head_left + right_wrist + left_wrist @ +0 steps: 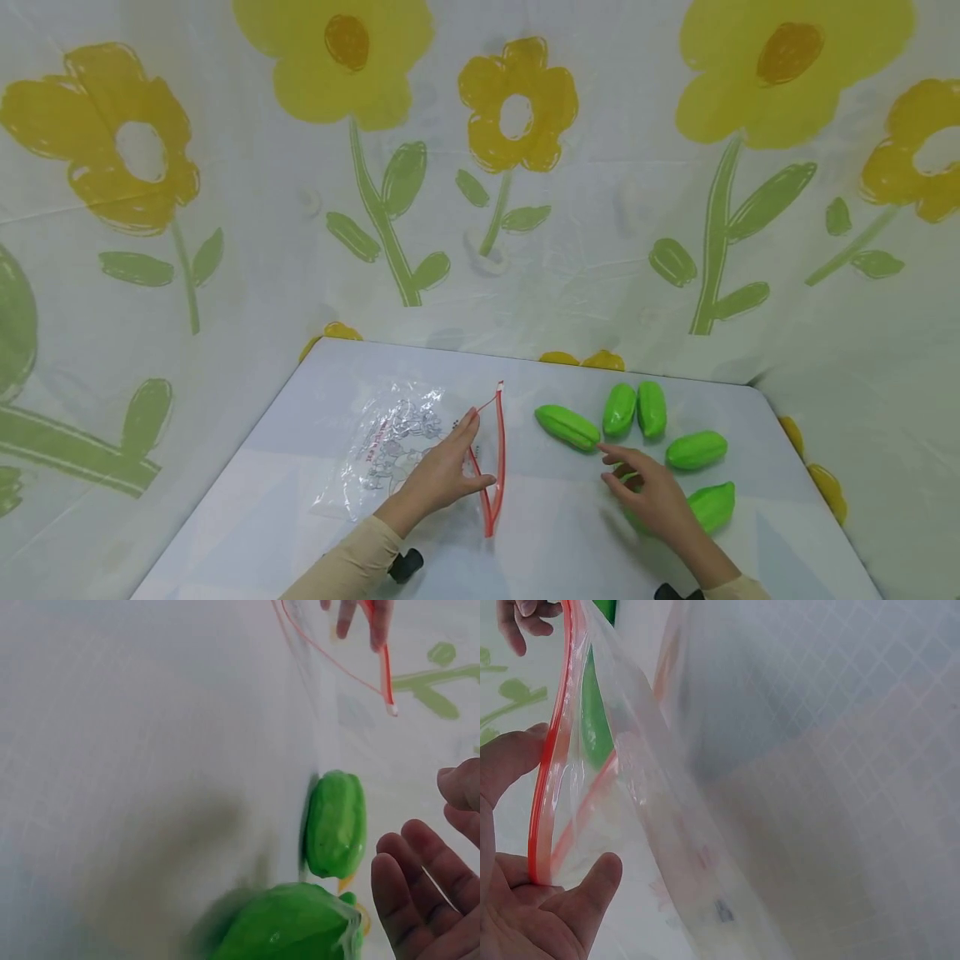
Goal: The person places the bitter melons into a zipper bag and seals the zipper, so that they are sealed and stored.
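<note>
A clear zip bag (397,462) with red zip strips lies on the left of the table, its mouth parted toward the right. My left hand (442,475) is at that mouth, fingers extended and thumb spread away from them. In the left wrist view the thumb (514,761) touches a red strip (547,772). My right hand (645,492) holds nothing, its fingers loosely bent. Its fingertips come near one green, ribbed star fruit (567,427). Another star fruit (711,507) is partly hidden behind this hand.
More star fruits stand in a loose group on the right: two side by side (619,410) at the back and one (696,450) farther right. A flower-printed curtain (585,217) surrounds the white table (547,533). Black wrist mounts (406,566) show below both hands.
</note>
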`<state>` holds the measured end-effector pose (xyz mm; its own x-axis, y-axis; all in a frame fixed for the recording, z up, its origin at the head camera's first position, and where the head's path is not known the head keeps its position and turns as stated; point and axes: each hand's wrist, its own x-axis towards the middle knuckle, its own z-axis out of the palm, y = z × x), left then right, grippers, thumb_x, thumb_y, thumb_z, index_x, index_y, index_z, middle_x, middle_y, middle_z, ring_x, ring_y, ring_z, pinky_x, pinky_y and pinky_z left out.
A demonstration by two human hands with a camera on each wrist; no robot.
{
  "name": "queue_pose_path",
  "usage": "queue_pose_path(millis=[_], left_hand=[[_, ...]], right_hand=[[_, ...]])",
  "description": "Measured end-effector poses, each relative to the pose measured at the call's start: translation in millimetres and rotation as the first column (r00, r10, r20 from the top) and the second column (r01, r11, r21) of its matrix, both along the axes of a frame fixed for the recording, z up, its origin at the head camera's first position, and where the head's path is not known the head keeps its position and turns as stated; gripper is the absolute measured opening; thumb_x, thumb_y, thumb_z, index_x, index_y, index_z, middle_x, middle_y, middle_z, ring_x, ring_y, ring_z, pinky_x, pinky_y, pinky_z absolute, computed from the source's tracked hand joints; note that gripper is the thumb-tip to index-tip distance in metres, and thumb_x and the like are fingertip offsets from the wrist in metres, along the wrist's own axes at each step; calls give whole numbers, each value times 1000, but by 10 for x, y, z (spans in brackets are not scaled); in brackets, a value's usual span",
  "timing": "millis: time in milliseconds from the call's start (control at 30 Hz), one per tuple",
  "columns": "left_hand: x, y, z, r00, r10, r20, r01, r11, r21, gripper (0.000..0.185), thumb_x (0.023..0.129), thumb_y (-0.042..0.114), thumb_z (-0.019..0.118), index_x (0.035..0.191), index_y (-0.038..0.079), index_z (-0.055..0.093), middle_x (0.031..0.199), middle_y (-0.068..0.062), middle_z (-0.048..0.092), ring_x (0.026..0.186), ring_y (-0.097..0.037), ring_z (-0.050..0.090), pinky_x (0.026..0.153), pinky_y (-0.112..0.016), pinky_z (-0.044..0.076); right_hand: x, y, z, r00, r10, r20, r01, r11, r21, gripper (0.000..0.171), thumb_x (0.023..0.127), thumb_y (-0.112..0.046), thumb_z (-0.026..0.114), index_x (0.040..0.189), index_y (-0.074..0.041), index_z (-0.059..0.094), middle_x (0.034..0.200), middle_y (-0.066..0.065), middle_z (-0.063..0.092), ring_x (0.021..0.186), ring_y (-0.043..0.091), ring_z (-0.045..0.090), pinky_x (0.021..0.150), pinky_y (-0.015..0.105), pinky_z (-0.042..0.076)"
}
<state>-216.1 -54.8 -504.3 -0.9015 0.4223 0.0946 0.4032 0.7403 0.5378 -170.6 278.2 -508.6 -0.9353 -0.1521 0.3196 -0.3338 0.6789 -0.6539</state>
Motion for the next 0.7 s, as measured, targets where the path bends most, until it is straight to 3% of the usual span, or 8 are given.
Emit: queue_pose_path(millis=[433, 700], left_hand=[[-7, 8, -13, 1000, -1, -4, 1, 1000, 0, 98, 75, 48, 72, 149, 13, 19, 156, 1, 12, 139, -19, 23, 106, -39, 34], [-12, 14, -30, 1000, -4, -6, 4, 1000, -3, 98, 75, 51, 71, 149, 13, 19, 156, 0, 12, 139, -19, 23, 105, -40, 35]], right_hand=[[61, 177, 33, 1000, -10, 5, 10, 1000, -15, 43, 82, -17, 71, 124, -19, 59, 100, -1, 66, 80, 5, 60, 64, 22, 53], [97, 282, 39, 997, -55, -59, 59, 995, 78, 44, 80, -17, 73, 122, -21, 61, 97, -5, 66, 79, 4, 59, 63, 24, 52]])
